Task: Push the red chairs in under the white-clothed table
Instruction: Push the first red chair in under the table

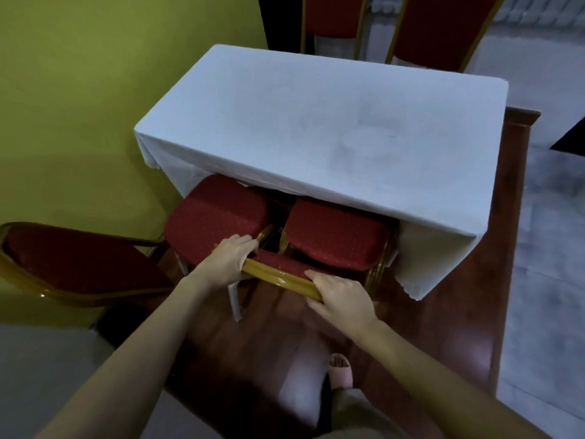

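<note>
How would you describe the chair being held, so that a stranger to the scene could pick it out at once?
Start at the white-clothed table. Two red seats poke out from under its near edge; take the right chair. Unlike the left chair, its gold-framed back is gripped by both the left hand and right hand.

The table [316, 122] wears a plain white cloth, and the chair seats [218, 213] are deep red, dotted with small pale specks (a regular grid). Their frames [278, 278] are glossy gold, the wall [79, 106] is yellow-green, and the floor [443, 312] is reddish-brown.
</note>
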